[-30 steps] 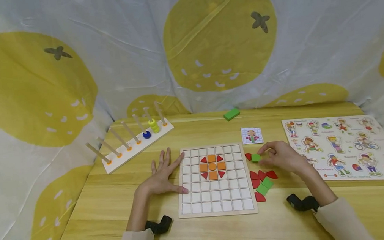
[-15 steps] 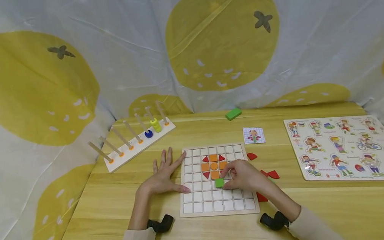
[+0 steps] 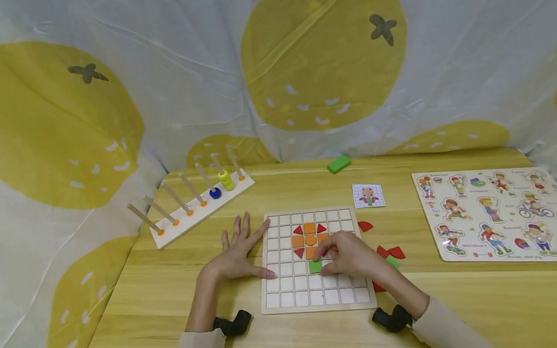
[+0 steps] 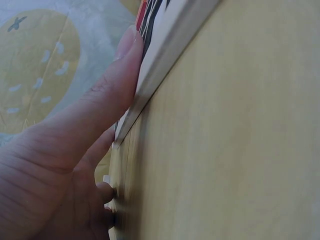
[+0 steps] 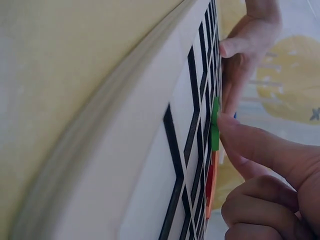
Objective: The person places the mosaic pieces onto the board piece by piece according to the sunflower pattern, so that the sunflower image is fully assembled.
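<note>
A white grid board (image 3: 289, 300) lies on the wooden table, with orange squares and red triangles forming a flower (image 3: 310, 240) in its upper middle. My right hand (image 3: 328, 261) pinches a green square (image 3: 315, 266) and holds it on a cell just below the flower. The right wrist view shows my thumb (image 5: 250, 145) against the green square (image 5: 215, 127) on the board (image 5: 165, 165). My left hand (image 3: 243, 254) lies flat on the table, its thumb (image 4: 115, 80) along the board's left edge (image 4: 165, 45).
Loose red and green pieces (image 3: 390, 254) lie right of the board, with a pattern card (image 3: 368, 195) behind them. A picture puzzle (image 3: 503, 215) sits far right, a peg rack with rings (image 3: 196, 200) back left, and a green block (image 3: 338, 164) at the back. Lemon-print cloth surrounds the table.
My right hand carried the green square from the table right of the board onto the board and lowered it below the orange flower. My left hand stayed put.
</note>
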`<state>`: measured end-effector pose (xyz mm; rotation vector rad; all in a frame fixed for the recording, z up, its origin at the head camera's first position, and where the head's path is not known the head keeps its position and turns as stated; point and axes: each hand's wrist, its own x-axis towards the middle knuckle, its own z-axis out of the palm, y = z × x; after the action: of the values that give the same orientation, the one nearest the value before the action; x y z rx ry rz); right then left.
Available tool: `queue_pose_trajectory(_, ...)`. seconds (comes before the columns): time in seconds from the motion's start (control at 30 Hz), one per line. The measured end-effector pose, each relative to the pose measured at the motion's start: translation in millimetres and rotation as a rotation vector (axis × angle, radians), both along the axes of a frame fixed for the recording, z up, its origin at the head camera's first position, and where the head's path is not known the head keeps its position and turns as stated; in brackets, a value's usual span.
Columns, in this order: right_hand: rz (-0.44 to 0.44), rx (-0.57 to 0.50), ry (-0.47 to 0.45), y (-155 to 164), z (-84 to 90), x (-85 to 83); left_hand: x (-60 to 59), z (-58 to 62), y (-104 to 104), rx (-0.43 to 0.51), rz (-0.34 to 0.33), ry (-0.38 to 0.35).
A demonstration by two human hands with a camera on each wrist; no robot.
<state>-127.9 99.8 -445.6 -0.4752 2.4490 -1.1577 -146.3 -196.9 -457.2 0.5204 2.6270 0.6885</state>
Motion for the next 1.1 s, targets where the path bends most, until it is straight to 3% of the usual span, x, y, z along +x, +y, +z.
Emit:
queue_pose_trajectory(0.77, -0.023, -0.006, 0.043, -8, -3.8, 1.1, 0.8, -0.5, -1, 0.013, 0.005, -0.002)
queue_pose_trajectory(1.1, -0.031, -0.016, -0.007, 24, 1.7, -2.0, 0.8, -0.3, 0, 0.011, 0.004, -0.003)
